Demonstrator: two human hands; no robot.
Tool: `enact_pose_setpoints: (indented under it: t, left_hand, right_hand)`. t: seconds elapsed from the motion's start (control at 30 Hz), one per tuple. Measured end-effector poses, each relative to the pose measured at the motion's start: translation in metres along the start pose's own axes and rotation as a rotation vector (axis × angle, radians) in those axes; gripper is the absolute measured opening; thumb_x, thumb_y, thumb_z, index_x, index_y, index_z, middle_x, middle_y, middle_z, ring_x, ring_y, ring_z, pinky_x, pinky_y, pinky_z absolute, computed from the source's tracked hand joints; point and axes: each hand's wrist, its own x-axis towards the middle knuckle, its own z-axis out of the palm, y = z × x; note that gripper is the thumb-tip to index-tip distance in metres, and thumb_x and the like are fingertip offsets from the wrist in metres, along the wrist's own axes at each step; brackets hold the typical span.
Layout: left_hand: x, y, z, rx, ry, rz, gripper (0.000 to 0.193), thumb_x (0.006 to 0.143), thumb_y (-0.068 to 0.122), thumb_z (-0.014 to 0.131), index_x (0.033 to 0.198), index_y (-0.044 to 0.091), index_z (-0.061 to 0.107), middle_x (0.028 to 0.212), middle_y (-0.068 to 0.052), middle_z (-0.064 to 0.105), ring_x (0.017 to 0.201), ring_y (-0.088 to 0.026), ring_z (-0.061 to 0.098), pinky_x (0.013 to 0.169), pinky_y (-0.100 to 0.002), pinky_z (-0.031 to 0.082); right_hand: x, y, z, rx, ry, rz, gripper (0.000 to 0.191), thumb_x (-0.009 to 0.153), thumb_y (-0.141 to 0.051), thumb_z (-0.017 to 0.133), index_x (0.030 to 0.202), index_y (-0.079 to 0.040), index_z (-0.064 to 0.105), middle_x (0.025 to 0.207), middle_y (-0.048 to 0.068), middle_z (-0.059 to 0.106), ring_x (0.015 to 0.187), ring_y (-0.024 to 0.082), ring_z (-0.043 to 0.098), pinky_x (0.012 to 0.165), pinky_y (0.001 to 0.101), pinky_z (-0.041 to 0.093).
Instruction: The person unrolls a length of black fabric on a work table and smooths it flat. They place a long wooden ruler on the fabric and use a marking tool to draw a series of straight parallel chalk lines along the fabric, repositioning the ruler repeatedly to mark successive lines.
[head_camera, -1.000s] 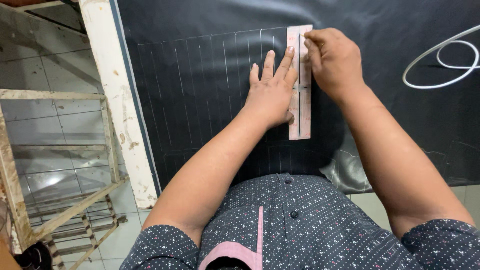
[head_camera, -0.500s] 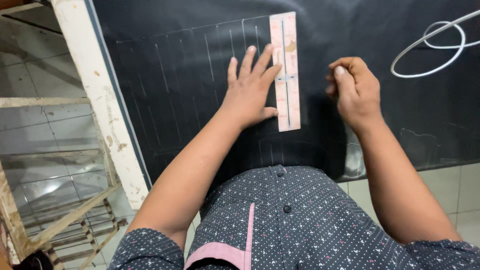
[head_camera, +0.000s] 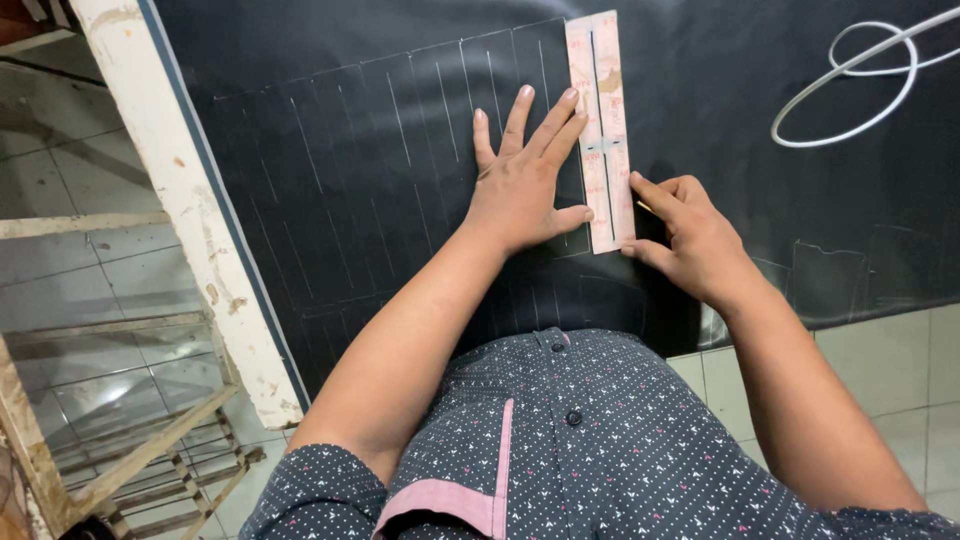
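Single head-worn view, looking steeply down from close above, own torso at bottom edge, dark cloth (head_camera: 380, 180) filling upper frame

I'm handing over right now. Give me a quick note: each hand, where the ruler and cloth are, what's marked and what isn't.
Left hand: flat, fingers spread, pinning the pale ruler on the dark cloth.
Right hand: closed on a thin marker, barely visible, at the ruler's lower right edge.
Done: a row of parallel chalk lines runs across the cloth left of the ruler.
Left: cloth right of the ruler shows no such lines; a white cord loop lies there.
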Motion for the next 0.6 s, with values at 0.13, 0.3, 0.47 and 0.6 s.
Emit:
enact_pose_setpoints:
  t: [0.13, 0.3, 0.47, 0.6]
  left_hand:
    - [-0.0011, -0.0008, 0.0012, -0.008, 0.012, 0.011, 0.11, 0.068, 0.058, 0.085, 0.158, 0.023, 0.033, 0.168, 0.003, 0.022, 0.157, -0.036, 0.008, 0.12, -0.073, -0.003]
    - [0.0007, -0.0022, 0.0014, -0.032, 0.001, 0.009, 0.11, 0.069, 0.056, 0.085, 0.159, 0.021, 0.032, 0.168, 0.003, 0.022, 0.157, -0.036, 0.007, 0.12, -0.074, -0.005]
    - [0.0001, -0.0031, 0.002, -0.036, 0.013, 0.018, 0.109, 0.069, 0.056, 0.085, 0.159, 0.021, 0.033, 0.168, 0.003, 0.022, 0.157, -0.036, 0.007, 0.12, -0.074, -0.004]
    - [-0.0012, -0.0027, 0.0033, -0.003, 0.019, 0.032, 0.103, 0.069, 0.057, 0.085, 0.157, 0.028, 0.039, 0.168, 0.002, 0.021, 0.157, -0.036, 0.008, 0.119, -0.075, -0.003]
  right_hand:
    - [-0.0009, 0.0004, -0.0003, -0.049, -0.004, 0.027, 0.08, 0.077, -0.02, 0.084, 0.152, -0.017, 0.054, 0.114, 0.01, 0.055, 0.096, 0.026, 0.059, 0.083, 0.0378, 0.05]
    - [0.001, -0.0019, -0.0009, -0.093, 0.001, 0.009, 0.081, 0.077, -0.022, 0.084, 0.152, -0.017, 0.053, 0.114, 0.01, 0.056, 0.096, 0.026, 0.06, 0.084, 0.0392, 0.051]
    - [0.0016, -0.0024, -0.001, -0.12, -0.012, 0.012, 0.081, 0.078, -0.023, 0.084, 0.152, -0.018, 0.052, 0.115, 0.011, 0.056, 0.095, 0.027, 0.061, 0.083, 0.0397, 0.052]
    - [0.0021, -0.0015, -0.0016, -0.124, -0.015, 0.011, 0.082, 0.077, -0.025, 0.084, 0.152, -0.019, 0.052, 0.114, 0.011, 0.056, 0.095, 0.028, 0.061, 0.083, 0.0398, 0.052]
